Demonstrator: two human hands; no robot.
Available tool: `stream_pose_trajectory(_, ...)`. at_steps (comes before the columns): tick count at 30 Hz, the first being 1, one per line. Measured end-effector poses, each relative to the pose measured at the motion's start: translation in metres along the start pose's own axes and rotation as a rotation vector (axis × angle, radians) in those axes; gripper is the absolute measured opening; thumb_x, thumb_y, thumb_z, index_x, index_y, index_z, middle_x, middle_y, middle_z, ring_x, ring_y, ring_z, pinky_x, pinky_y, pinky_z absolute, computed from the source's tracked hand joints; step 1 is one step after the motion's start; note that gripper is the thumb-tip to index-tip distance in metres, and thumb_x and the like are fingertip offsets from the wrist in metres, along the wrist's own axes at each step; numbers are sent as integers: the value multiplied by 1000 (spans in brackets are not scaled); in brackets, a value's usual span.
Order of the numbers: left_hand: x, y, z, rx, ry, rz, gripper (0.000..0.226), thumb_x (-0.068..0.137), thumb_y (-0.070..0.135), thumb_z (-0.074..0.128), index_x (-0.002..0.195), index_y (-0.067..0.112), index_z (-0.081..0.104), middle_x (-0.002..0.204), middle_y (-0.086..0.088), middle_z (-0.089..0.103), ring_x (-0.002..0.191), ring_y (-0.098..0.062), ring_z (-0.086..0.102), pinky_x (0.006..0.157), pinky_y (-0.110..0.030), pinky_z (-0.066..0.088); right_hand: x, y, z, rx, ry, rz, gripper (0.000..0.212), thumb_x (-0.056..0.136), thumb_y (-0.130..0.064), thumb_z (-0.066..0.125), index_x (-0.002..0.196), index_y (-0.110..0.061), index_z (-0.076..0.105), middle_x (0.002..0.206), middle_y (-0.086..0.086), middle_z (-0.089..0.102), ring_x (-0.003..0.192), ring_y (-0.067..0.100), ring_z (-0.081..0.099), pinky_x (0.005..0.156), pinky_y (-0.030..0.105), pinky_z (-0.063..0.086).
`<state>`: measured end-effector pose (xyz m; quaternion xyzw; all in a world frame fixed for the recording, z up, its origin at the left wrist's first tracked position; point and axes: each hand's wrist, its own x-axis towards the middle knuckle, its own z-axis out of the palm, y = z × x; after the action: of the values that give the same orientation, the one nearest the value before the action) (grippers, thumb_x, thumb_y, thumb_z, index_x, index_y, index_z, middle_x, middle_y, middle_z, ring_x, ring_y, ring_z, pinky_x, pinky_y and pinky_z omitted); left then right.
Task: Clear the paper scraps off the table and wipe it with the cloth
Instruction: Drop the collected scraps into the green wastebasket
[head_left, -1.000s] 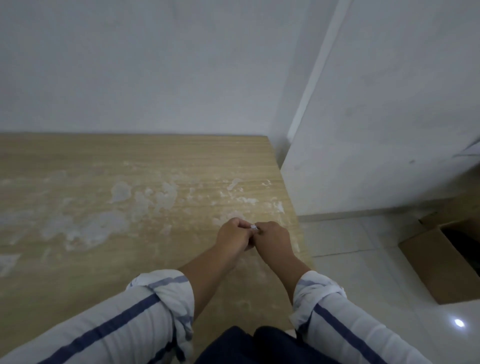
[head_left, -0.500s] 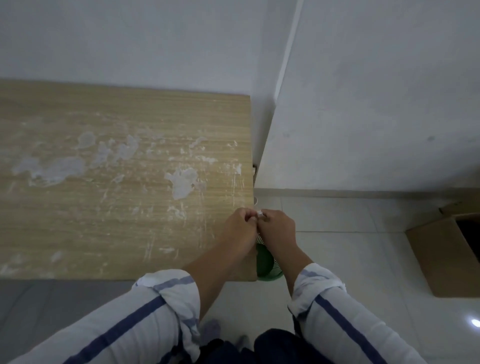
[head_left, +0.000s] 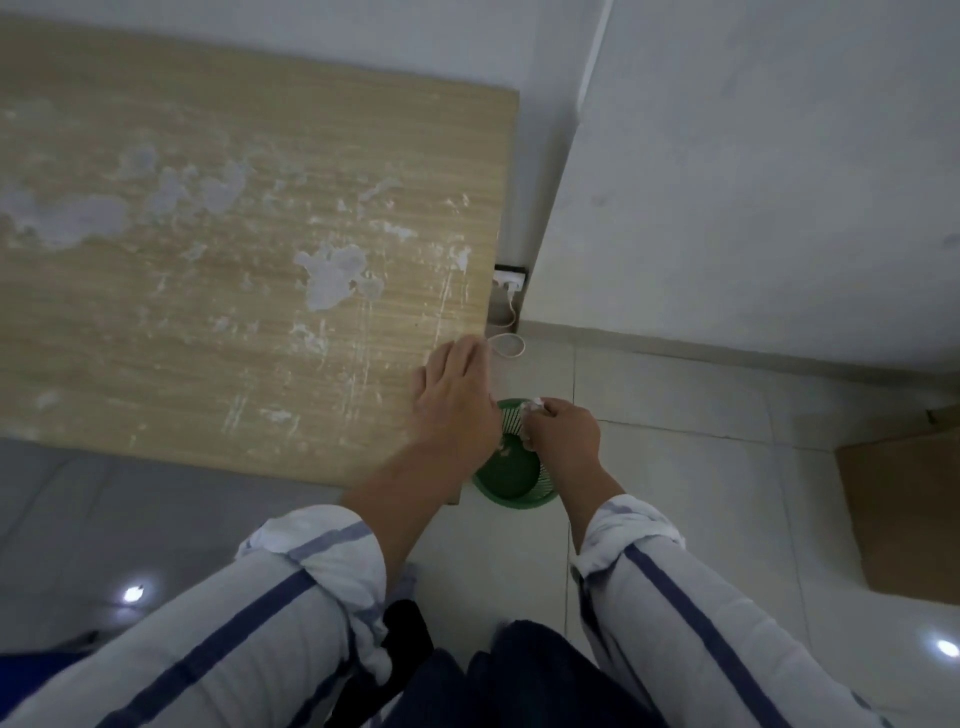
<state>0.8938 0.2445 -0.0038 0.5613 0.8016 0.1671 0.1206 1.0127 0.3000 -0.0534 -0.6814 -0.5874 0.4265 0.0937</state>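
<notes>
The right hand (head_left: 563, 434) has its fingers clamped on a paper scrap (head_left: 532, 404) above the green basket (head_left: 514, 480), at 3 o'clock of the left hand (head_left: 454, 400), whose fingers lie apart on the table (head_left: 208, 312) edge; white residue remains at 10 o'clock; no cloth in view, so wiping is likely still ahead.

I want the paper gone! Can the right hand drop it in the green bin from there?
Probably yes. The right hand holds the paper right above the open bin, and nothing sits between them.
</notes>
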Motion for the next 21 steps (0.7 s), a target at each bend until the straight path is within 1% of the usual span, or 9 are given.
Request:
stream_pose_trajectory(3, 3, 4, 8, 71, 35, -2, 62, 77, 14, 51, 136, 12, 30, 141, -3, 33, 129, -23, 22, 105, -41, 21, 15, 21, 2, 61, -70, 106, 25, 90, -26, 49, 86, -8, 67, 89, 15, 68, 84, 31, 65, 84, 42, 53)
stream_pose_trajectory(7, 17, 5, 15, 129, 36, -10, 66, 81, 21, 48, 141, 12, 22, 148, -5, 26, 138, -26, 14, 112, -43, 15, 30, 46, 10, 147, -149, 168, 23, 91, -25, 51, 101, -11, 66, 98, 15, 69, 94, 31, 64, 92, 44, 50)
stream_pose_trajectory(10, 26, 5, 20, 159, 39, -19, 66, 84, 27, 46, 143, 13, 18, 151, -6, 22, 141, -28, 12, 113, -44, 12, 46, 70, 24, 297, -132, 270, 19, 92, -28, 52, 86, -16, 65, 82, 7, 68, 80, 24, 64, 82, 36, 53)
stream_pose_trajectory(12, 28, 4, 23, 183, 46, -19, 68, 86, 30, 45, 144, 14, 16, 153, -6, 19, 142, -28, 11, 114, -44, 10, 59, 83, 38, 390, -132, 326, 19, 91, -26, 55, 93, -12, 66, 77, 3, 65, 72, 17, 61, 71, 29, 52)
stream_pose_trajectory(14, 28, 2, 25, 205, 53, -15, 70, 87, 33, 45, 146, 14, 13, 155, -6, 15, 143, -28, 8, 114, -43, 7, 79, 101, 51, 421, -153, 336, 24, 91, -19, 54, 111, -7, 60, 87, 1, 63, 78, 14, 59, 68, 24, 47)
stream_pose_trajectory(15, 28, 1, 26, 214, 58, -9, 71, 88, 35, 44, 146, 14, 11, 155, -5, 13, 144, -27, 6, 114, -43, 6, 86, 106, 57, 417, -162, 372, 31, 91, -16, 53, 121, -8, 53, 100, 1, 62, 88, 15, 59, 72, 24, 46)
stream_pose_trajectory(17, 28, 1, 26, 223, 68, -2, 72, 88, 37, 44, 147, 14, 9, 156, -4, 11, 144, -27, 4, 114, -42, 3, 97, 124, 74, -51, -123, 191, 39, 92, -16, 51, 130, -11, 45, 122, 1, 56, 108, 16, 55, 82, 25, 45)
stream_pose_trajectory(19, 28, 1, 25, 215, 83, 0, 73, 88, 38, 44, 147, 15, 10, 157, -3, 10, 144, -25, 3, 114, -40, 2, 106, 133, 88, 43, -114, 280, 29, 93, -18, 50, 122, -10, 51, 114, 4, 60, 101, 18, 59, 79, 26, 47)
stream_pose_trajectory(21, 27, 2, 24, 204, 90, 9, 73, 88, 39, 46, 147, 15, 10, 157, -2, 10, 145, -24, 2, 114, -39, 1, 119, 137, 90, 272, -109, 315, 18, 94, -23, 49, 84, -12, 59, 80, 2, 61, 73, 17, 58, 69, 30, 49)
